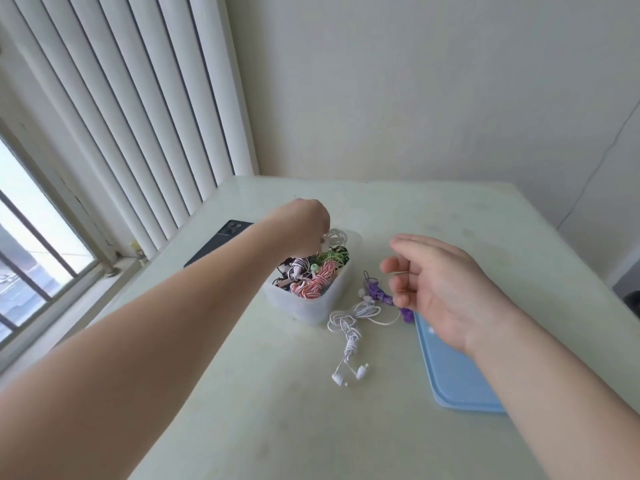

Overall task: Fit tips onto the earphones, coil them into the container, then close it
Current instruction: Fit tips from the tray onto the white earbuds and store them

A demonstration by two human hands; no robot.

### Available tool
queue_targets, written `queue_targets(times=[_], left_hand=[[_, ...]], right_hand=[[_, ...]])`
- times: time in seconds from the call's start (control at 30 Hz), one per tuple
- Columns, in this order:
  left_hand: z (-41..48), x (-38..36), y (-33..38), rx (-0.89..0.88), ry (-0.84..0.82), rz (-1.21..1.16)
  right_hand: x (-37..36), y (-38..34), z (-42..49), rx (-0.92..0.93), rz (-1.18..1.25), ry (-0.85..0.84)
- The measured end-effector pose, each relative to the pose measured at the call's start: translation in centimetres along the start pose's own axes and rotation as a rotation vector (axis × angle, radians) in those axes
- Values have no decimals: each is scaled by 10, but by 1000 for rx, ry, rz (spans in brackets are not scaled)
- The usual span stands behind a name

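A translucent plastic container (313, 303) stands mid-table, full of coiled earphones in red-white, green and black-white. My left hand (304, 220) reaches over its far rim, fingers pinched on a white coiled earphone (335, 237) at the top of the pile. My right hand (440, 289) hovers to the right of the container, fingers apart and holding nothing. Below it on the table lie a purple earphone (377, 293) and a white earphone (351, 336), loosely bundled with both buds toward me. The blue lid (450, 372) lies flat on the right, partly under my right wrist.
A dark phone (221, 242) lies on the table at the left, behind my left forearm. Vertical blinds and a window stand at the left; a plain wall runs behind the table's far edge.
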State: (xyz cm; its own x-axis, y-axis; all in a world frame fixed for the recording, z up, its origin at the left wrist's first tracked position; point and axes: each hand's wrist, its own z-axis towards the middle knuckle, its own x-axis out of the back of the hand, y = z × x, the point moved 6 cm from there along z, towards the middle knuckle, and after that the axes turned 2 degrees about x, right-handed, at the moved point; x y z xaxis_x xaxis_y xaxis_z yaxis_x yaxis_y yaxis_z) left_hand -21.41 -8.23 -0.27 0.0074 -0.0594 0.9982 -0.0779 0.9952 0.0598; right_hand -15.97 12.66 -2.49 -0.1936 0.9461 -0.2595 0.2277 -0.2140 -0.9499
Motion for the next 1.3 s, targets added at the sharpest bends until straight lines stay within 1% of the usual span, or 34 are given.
queue_targets(times=[0.1,0.2,0.27,0.33,0.43,0.5,0.53,0.6,0.63,0.67,0.7,0.73,0.77,0.8,0.87,0.93,1.0,1.1,1.17,1.23,1.3], left_hand=[[-2,5,5,-33,20,121],[-1,7,11,-50,61,99],[-2,-2,13,-33,17,69],[-4,-16,14,-45,-44,108],[-6,-33,7,-59,-97,142],[-12,-32,7,-62,-101,154],[-17,-27,11,-73,-69,141],[-34,-9,21,-126,94,73],[-47,-1,28,-178,197,7],[-65,6,37,-250,265,-79],[-82,7,46,-348,271,-173],[-101,6,55,-457,215,-247],[-115,-2,61,-542,121,-274],[-128,-12,64,-579,14,-251],[-139,-35,60,-552,-141,-142],[-145,-47,56,-548,-182,-76],[-147,-53,55,-560,-185,-70],[-147,-56,58,-583,-140,-39],[-146,-56,60,-590,-102,-43],[-147,-52,61,-586,-40,-60],[-149,-42,61,-560,35,-126]], right_hand=[[-3,2,1,-2,1,-3],[-5,6,2,-1,-14,2],[-5,7,2,13,-36,7],[-3,9,2,23,-77,20],[3,15,0,32,-195,29],[6,19,-3,39,-285,19],[8,22,-5,42,-333,14],[11,25,-11,43,-410,4],[12,27,-15,42,-433,0],[13,28,-19,43,-441,-2],[13,30,-22,44,-431,-2],[12,32,-26,44,-408,0],[12,35,-31,45,-389,-2],[11,39,-37,42,-384,-4],[11,48,-47,29,-408,-4],[15,54,-58,33,-402,18],[25,52,-66,75,-405,64],[45,48,-73,158,-555,169],[53,49,-78,172,-643,194],[55,53,-85,170,-628,195],[55,58,-92,156,-531,193]])
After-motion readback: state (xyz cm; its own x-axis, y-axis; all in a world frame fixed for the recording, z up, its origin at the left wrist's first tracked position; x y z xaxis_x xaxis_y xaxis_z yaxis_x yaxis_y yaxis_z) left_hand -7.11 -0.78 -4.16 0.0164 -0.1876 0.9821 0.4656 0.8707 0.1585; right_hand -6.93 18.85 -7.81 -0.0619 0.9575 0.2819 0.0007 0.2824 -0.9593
